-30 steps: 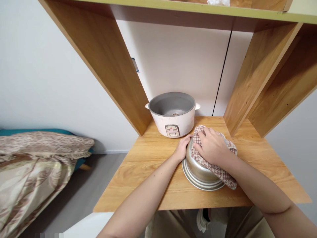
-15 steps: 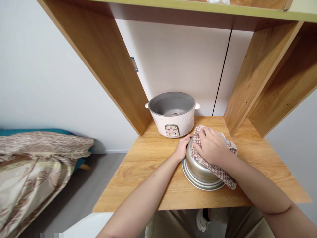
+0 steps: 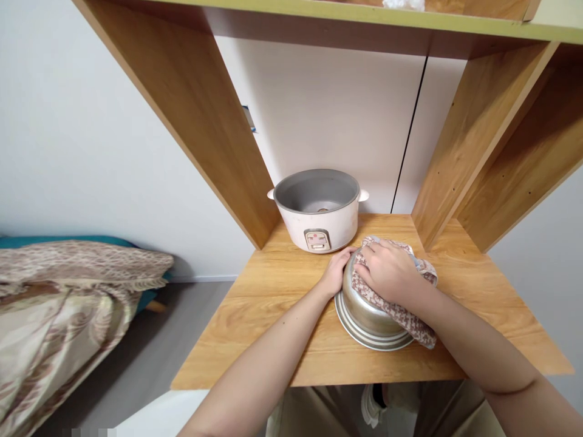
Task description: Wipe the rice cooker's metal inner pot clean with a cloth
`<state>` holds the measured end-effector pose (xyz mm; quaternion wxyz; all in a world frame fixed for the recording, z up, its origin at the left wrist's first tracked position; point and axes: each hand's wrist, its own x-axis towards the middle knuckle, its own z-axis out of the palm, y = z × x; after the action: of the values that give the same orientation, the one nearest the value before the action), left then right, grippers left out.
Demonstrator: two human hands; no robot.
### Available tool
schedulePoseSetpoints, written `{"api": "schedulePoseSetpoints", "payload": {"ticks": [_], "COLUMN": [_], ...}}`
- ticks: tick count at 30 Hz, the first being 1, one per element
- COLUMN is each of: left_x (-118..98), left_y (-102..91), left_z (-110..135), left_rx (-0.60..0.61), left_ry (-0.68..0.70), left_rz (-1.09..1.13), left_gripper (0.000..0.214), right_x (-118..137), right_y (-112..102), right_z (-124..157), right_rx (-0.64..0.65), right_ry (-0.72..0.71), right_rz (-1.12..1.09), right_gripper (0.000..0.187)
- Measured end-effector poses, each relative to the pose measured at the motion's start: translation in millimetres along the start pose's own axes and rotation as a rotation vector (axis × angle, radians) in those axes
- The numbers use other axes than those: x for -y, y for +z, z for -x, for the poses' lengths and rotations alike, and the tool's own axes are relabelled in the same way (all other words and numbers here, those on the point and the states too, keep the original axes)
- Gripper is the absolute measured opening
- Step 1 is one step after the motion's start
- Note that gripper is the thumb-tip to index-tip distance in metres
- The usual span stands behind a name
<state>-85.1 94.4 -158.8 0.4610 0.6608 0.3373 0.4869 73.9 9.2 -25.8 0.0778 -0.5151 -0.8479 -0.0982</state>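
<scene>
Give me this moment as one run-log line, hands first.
Left hand: against side of upturned metal pot | Right hand: holding houndstooth cloth on pot's base | Rice cooker: lidless, behind pot

The right hand (image 3: 387, 270) and cloth (image 3: 410, 323) hide much of the upturned pot (image 3: 364, 309), the marks on the cooker's panel (image 3: 316, 240) are too small to read, and the top edge crops something white (image 3: 404, 4).

Cloth (image 3: 412, 323): brown-and-cream houndstooth. Pot (image 3: 367, 308): silver. Cooker (image 3: 339, 230): off-white, grey inside. Desk (image 3: 248, 325): honey-brown wood grain.
</scene>
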Motion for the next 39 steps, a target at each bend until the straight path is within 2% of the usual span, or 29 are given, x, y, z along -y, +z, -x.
{"api": "schedulePoseSetpoints", "payload": {"ticks": [16,22,25,34,39], "left_x": [2,0,2,-1,-1], "left_y": [0.1,-0.2,-0.5,0.3,-0.1], "left_z": [-1,-2,-2,-1,-1], "left_rx": [-0.006,-0.003,-0.003,-0.005,-0.011], "left_ry": [0.074,0.128,0.137,0.102,0.082], "left_rz": [-0.01,-0.001,0.003,0.004,0.001], "left_gripper": [0.036,0.035,0.035,0.035,0.034], "right_x": [-1,-6,-6,1,2], "right_y": [6,12,11,2,4], "right_z": [2,5,6,1,1], "right_rx": [-0.034,-0.019,0.003,-0.007,-0.052], "right_ry": [0.026,-0.045,-0.039,-0.005,-0.044], "right_rz": [-0.056,-0.156,-0.169,-0.065,-0.027], "right_gripper": [0.035,0.065,0.071,0.039,0.029]}}
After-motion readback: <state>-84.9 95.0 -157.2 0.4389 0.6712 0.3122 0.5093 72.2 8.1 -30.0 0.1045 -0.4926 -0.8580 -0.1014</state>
